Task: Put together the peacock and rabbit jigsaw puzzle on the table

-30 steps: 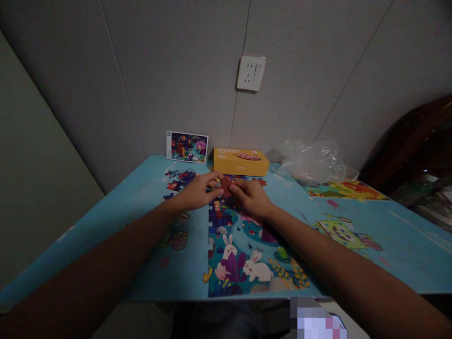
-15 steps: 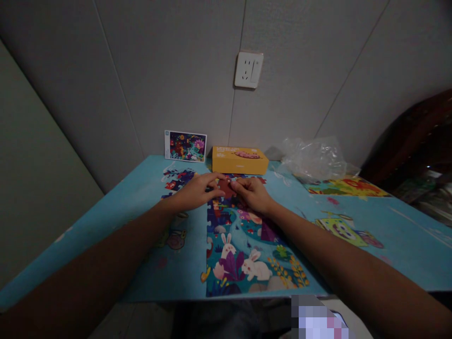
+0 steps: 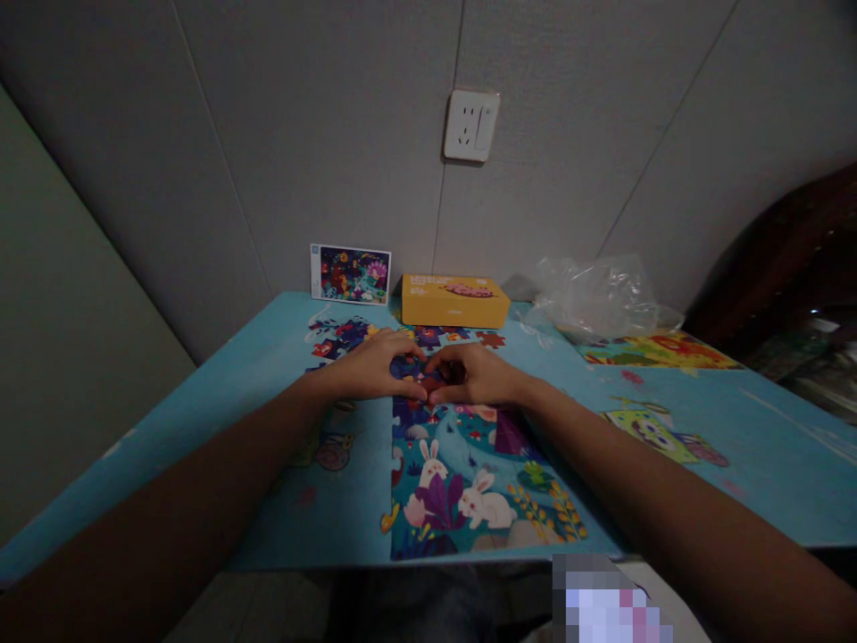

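A partly joined jigsaw puzzle [image 3: 461, 464] lies on the blue table, with white rabbits, purple leaves and a stream on it. At its far edge both hands meet over a reddish-brown puzzle piece [image 3: 436, 384]. My left hand [image 3: 378, 364] curls round the piece's left side, thumb and fingertips against it. From the other side my right hand [image 3: 477, 373] grips it between thumb and bent fingers. Much of the piece is hidden by the fingers. Loose puzzle pieces [image 3: 492, 339] lie beyond the hands, and more dark pieces [image 3: 338, 335] sit behind my left hand.
A yellow box [image 3: 455, 311] stands against the wall, beside a propped picture card [image 3: 352, 275]. On the right, a clear plastic bag [image 3: 603, 295] partly covers a colourful picture sheet [image 3: 662, 351]. The blue tabletop [image 3: 201, 446] bears cartoon prints.
Both hands have come nearer to me, down to the joined puzzle's far edge, with the brown piece between them. Loose pieces behind them now show.
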A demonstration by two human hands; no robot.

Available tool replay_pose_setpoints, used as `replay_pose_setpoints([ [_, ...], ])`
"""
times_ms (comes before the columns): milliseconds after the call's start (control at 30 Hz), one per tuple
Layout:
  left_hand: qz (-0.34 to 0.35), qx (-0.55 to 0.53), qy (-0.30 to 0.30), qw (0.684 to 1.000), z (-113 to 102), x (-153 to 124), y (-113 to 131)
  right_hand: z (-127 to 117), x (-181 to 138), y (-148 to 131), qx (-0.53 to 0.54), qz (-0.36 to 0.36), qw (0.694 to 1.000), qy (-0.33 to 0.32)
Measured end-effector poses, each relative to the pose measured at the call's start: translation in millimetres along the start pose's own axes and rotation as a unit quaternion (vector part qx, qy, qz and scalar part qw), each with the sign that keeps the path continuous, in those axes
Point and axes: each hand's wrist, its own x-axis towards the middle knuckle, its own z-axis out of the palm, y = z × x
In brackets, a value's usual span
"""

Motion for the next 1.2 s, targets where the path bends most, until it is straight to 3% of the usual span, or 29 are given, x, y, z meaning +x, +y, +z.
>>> replay_pose_setpoints([
  [167,0.011,-0.006,-0.05,0.999,-1.7,-1.0,-0.2,-3.1,-1.1,-2.8,-0.033,-0.023,0.999,-0.022],
  [333,0.019,-0.011,-0.055,0.998,-2.2,-1.2,0.2,-1.3,0.8,1.4,-0.058,-0.028,0.998,-0.019],
  [600,0.046,-0.025,-0.054,0.997,-1.5,-1.0,-3.2,-5.6,-3.2,5.1,-0.076,-0.101,0.99,-0.053],
  [933,0.049,-0.024,-0.035,0.998,-2.6,-1.6,-1.7,-4.0,-2.7,3.8,-0.061,-0.031,0.997,-0.031],
  [1200,-0.025,-0.228,-0.024,0.973,1.1,-1.9,0.4,4.5,-1.7,-1.7,0.001,-0.006,1.0,0.014],
])
